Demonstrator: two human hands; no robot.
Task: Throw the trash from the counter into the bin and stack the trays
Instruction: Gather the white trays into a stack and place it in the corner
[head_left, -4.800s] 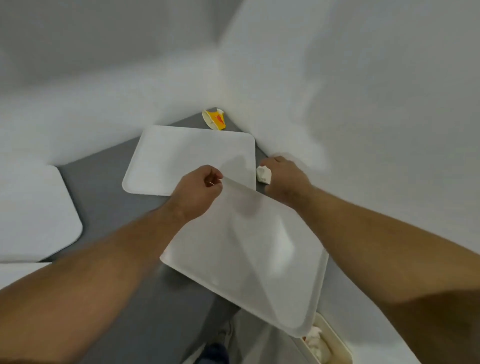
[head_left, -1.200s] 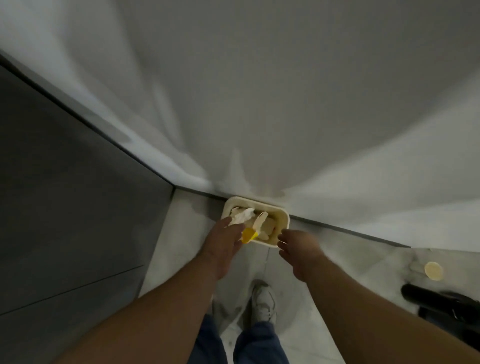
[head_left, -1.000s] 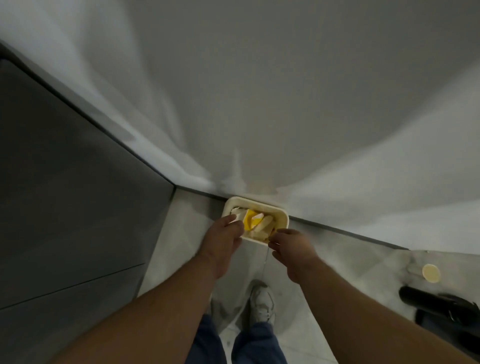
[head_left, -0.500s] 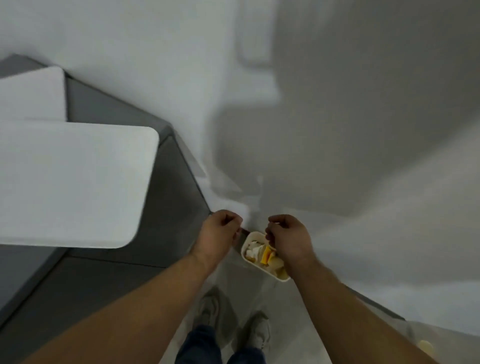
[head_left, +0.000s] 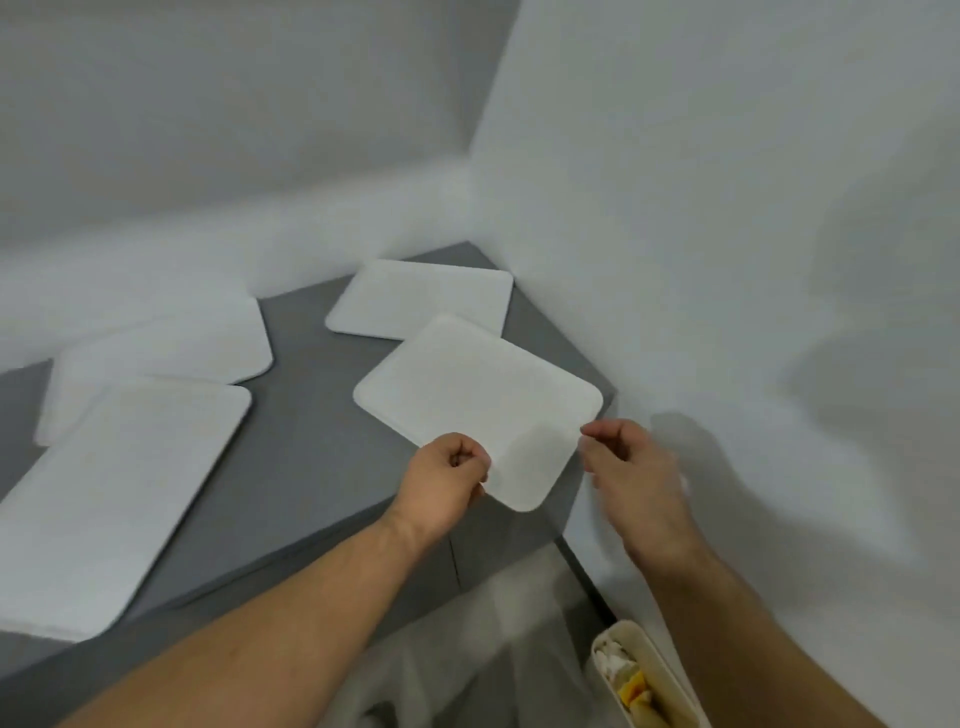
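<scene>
Several white trays lie on the grey counter (head_left: 298, 441). The nearest tray (head_left: 478, 400) sits askew by the right wall, its front corner hanging over the counter's edge. My left hand (head_left: 447, 480) is curled closed on that tray's left front edge. My right hand (head_left: 631, 467) is blurred beside the tray's right edge, fingertips just at it, holding nothing. A second tray (head_left: 421, 301) lies in the far corner. Two more overlap at the left, a back one (head_left: 171, 345) and a front one (head_left: 114, 493). The cream bin (head_left: 670, 670) stands on the floor at lower right, with white and yellow trash (head_left: 626, 683) inside.
White walls close the counter at the back and on the right (head_left: 727, 260). The counter's front edge runs diagonally below my left forearm. Light floor shows beneath it, next to the bin.
My view has swung up from the bin to the counter. Both hands left the bin and rose to the nearest tray. The yellow wrapper and white wad now lie in the bin.
</scene>
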